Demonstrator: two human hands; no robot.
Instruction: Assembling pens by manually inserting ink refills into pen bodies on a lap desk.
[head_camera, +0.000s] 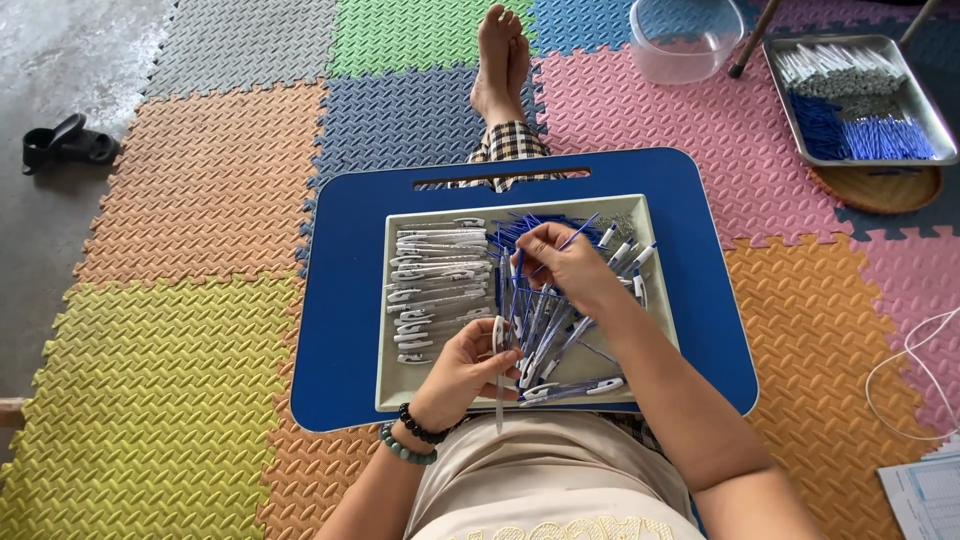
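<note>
A grey tray (395, 395) rests on a blue lap desk (345, 300) over my legs. White pen barrels (438, 280) lie in a row on its left side, and blue refills and assembled pens (560, 345) are heaped on the right. My left hand (465, 372), with bead bracelets at the wrist, holds a white pen barrel (499, 345) upright near the tray's front. My right hand (562, 262) hovers over the blue heap and pinches a thin blue refill (580, 235).
Coloured foam mats cover the floor. A clear plastic bowl (685, 40) and a metal tray of pen parts (860, 100) on a woven basket stand at the far right. A black sandal (65, 145) lies at far left. Paper (925, 495) and a white cable (905, 370) lie right.
</note>
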